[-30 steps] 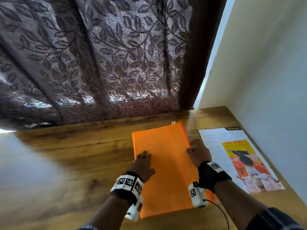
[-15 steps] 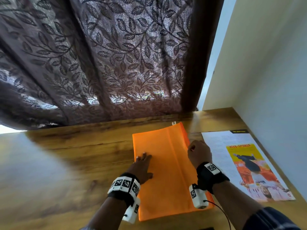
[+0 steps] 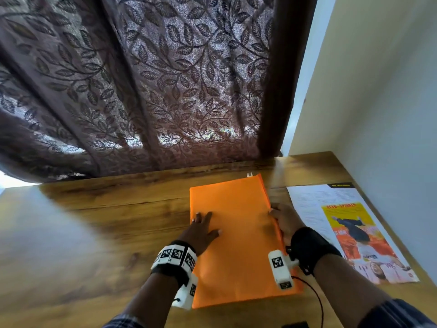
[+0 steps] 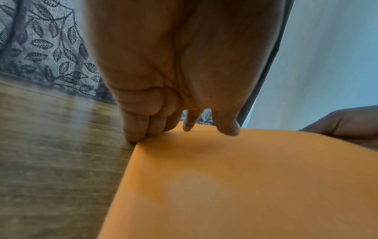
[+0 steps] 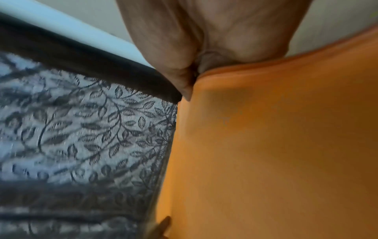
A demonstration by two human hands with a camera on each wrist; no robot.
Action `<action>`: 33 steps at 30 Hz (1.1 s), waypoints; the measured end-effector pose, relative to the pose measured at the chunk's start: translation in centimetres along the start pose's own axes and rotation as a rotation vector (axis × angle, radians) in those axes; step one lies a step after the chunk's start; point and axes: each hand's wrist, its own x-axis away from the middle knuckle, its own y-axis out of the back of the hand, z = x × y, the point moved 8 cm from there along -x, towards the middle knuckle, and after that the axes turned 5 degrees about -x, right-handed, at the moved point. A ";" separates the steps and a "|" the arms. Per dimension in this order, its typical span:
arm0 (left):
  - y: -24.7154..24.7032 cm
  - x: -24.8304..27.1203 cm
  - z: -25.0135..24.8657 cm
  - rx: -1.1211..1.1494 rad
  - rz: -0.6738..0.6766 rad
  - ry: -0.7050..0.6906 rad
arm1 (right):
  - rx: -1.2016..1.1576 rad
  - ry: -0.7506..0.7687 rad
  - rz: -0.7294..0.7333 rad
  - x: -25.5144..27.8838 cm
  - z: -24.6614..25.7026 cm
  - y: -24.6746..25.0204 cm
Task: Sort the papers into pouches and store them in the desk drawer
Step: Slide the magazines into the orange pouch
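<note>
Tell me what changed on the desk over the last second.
Little changed. The right hand slid a bit nearer along the right edge of the orange pouch, which it holds. The left hand stays flat on the pouch's left side. Pouch and magazine page stay put on the desk.

A pouch [image 3: 236, 237] lies on a desk [image 3: 94, 233], a printed sheet [image 3: 343, 228] just to its right beside the wall [image 3: 390, 114]; a curtain [image 3: 142, 91] hangs behind. The left hand [image 3: 201, 229] rests on the pouch's left edge, the right hand [image 3: 285, 220] at its right edge.
</note>
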 end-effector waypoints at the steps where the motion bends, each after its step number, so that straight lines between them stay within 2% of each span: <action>1: -0.2 0.0 0.4 -0.042 0.016 0.008 | 0.097 0.035 -0.008 0.1 0.1 0.0; 3: -0.5 -0.1 1.4 -0.140 0.047 0.022 | 0.255 0.106 -0.063 0.8 0.8 0.7; 6: -0.5 -0.1 2.6 -0.168 0.063 0.035 | 0.315 0.184 -0.164 1.5 1.6 2.9; 9: -0.3 -0.2 2.5 -0.234 0.068 0.072 | 0.491 0.234 -0.325 2.1 2.6 7.3; 11: 0.2 -0.4 0.7 -0.298 0.001 0.073 | 0.544 0.230 -0.441 2.9 2.9 11.1; 13: 0.9 -0.4 -2.5 -0.334 -0.098 0.011 | 0.519 0.192 -0.537 3.9 2.6 14.7; 15: 0.8 -0.4 -7.5 -0.347 -0.161 -0.122 | 0.548 0.133 -0.654 5.2 1.8 18.6; 17: -0.3 -0.3 -13.0 -0.340 -0.165 -0.270 | 0.657 0.059 -0.724 6.4 1.1 21.6; 21: -3.8 0.5 -23.0 -0.390 -0.107 -0.478 | 0.894 -0.101 -0.720 7.0 0.1 24.9; 24: -6.3 0.8 -27.2 -0.435 0.007 -0.527 | 0.988 -0.138 -0.668 6.3 -0.6 25.8; 28: -8.5 0.3 -27.7 -0.527 0.099 -0.494 | 1.023 -0.181 -0.653 5.7 -1.2 26.4; 33: -8.1 0.1 -27.6 -0.527 0.042 -0.473 | 0.943 -0.205 -0.678 5.0 -1.1 27.5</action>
